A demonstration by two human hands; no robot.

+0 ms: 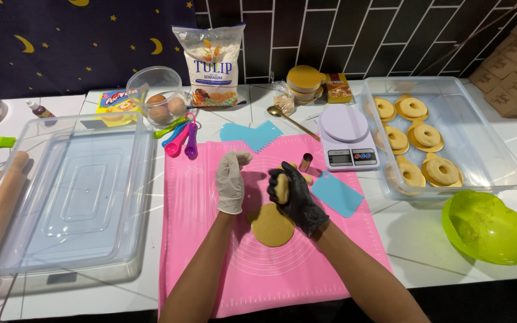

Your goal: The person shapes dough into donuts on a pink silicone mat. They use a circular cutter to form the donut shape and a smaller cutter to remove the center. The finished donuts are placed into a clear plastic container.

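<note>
**Dough shaping, mid-step**

Right hand [294, 194], black glove, closed around a dough piece [282, 189] at frame centre over the pink mat [210, 263]. Left hand [231, 179], white glove, open, just beside. Gold card disc [272, 224] lies below. Likely next: set the piece onto the disc, needs a centred, gentle release.

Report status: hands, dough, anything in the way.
Left hand open, white glove, empty. Right hand, black glove, shut on dough. Gold disc on pink mat below. Nothing in the way.

I see open pink silicone mat [252, 281] below the round gold cardboard disc [271, 226]; the white kitchen scale [343, 137], blue plastic scraper [336, 194] and clear plastic bins [61, 197] hem the sides.
</note>
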